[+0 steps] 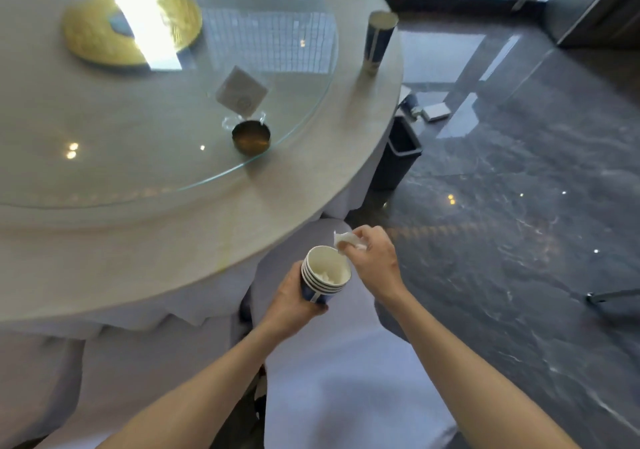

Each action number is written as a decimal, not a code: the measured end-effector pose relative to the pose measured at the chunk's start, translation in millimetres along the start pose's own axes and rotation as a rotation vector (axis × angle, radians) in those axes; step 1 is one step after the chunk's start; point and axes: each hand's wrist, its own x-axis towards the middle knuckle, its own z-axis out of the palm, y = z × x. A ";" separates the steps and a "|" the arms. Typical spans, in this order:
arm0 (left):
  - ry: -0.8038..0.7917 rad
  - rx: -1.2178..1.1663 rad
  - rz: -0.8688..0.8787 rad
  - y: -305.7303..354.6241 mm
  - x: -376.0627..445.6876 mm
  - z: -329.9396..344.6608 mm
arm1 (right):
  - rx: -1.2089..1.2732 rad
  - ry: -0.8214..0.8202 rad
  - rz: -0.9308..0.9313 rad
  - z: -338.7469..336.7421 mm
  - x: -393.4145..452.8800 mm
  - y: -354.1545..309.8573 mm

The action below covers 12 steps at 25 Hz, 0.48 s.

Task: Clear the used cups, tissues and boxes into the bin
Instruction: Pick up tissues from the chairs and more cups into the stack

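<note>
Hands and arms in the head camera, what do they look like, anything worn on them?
Both forearms are bare as far as the picture shows, with no sleeves in view. The left hand and the right hand wear no gloves, and no watch, bracelet or ring can be seen. No markings show on either arm.

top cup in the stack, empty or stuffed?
Not empty. The stack of cups in the left hand has white tissue inside the top one; the right hand pinches another tissue at its rim.
</note>
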 end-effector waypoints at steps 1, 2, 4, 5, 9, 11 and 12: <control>-0.008 0.009 0.020 12.8 -4.7 4.7 | -0.041 -0.025 -0.030 -11.8 -7.4 -5.4; -0.019 0.020 0.036 23.5 -7.9 10.5 | -0.101 -0.066 -0.058 -22.6 -13.4 -8.0; -0.026 0.049 0.074 43.3 -14.7 25.0 | -0.260 -0.143 -0.115 -45.7 -23.5 -6.2; -0.018 0.070 0.093 54.0 -20.6 35.9 | -0.313 -0.162 -0.146 -61.0 -29.6 -2.6; 0.052 0.130 0.123 81.9 -46.0 89.0 | -0.460 -0.174 -0.338 -123.6 -53.8 13.7; 0.090 0.144 0.167 100.4 -60.4 123.3 | -0.537 -0.230 -0.389 -158.3 -63.4 25.5; 0.119 0.150 0.194 108.2 -65.6 139.2 | -0.572 -0.271 -0.388 -173.1 -66.4 31.9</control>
